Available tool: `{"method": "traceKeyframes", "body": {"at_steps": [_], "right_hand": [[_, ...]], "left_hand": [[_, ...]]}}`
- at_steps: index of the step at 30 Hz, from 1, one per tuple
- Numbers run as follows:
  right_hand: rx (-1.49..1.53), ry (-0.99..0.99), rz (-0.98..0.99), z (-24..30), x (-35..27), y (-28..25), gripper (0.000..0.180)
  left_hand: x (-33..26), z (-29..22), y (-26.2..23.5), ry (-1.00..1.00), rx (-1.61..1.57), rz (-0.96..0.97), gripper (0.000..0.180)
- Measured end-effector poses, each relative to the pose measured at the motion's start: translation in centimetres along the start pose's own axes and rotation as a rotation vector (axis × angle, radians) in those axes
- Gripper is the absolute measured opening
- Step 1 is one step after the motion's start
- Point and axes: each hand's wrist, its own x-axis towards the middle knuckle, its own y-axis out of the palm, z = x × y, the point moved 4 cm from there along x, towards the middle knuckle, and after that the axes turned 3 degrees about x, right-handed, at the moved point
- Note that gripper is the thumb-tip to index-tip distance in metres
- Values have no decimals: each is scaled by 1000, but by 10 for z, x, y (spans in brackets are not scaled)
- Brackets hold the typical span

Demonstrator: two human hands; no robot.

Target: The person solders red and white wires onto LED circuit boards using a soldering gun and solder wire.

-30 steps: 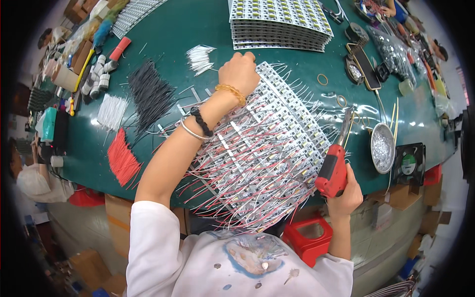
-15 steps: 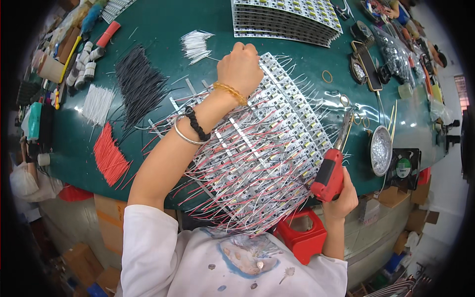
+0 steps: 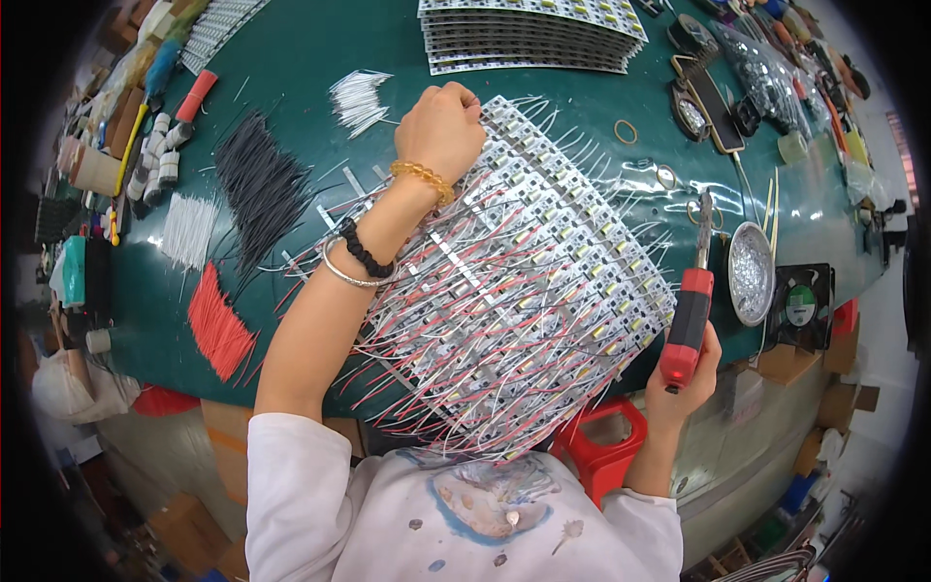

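My right hand (image 3: 702, 365) is wrapped around a red and black soldering gun (image 3: 690, 325), its metal tip pointing away from me. The gun is just off the right edge of a large sheet of LED circuit boards (image 3: 558, 247). Red, white and black wires (image 3: 456, 339) bristle from many of its boards. At the sheet's far left corner, my left hand (image 3: 441, 126) is closed with its fingers curled. What it pinches is hidden, though a thin white wire end shows by its left side. A small pile of white wires (image 3: 361, 102) lies just left of that hand.
Black wires (image 3: 260, 189), red wires (image 3: 221, 322) and more white wires (image 3: 189, 231) lie in bundles at left. Stacked board sheets (image 3: 533, 39) stand at the far side. On the right are a metal dish (image 3: 750, 276), a fan (image 3: 800, 306) and tweezers (image 3: 773, 213). A red stool (image 3: 606, 446) is below the table.
My right hand has carried the soldering gun to the right, away from the board sheet, and turned it more upright. My left hand stays at the sheet's far corner. The whole view has shifted slightly.
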Motion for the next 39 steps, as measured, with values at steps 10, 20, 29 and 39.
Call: {"method": "traceKeyframes", "body": {"at_steps": [10,20,29,39], "right_hand": [[112,47,28,-5,-1,-3,37],[190,133,-9,-19,-4,-5,30],[120,-17,26,-15,-6,-5,32],[162,-287,152,-2,-12,-1,47]], "left_hand": [[-1,-3,0,26,57,-45,18],[-2,-4,1,117,37,-41,16],[-1,-9,1,144,46,-79,12],[4,-5,-4,143,8,-121,15]]}}
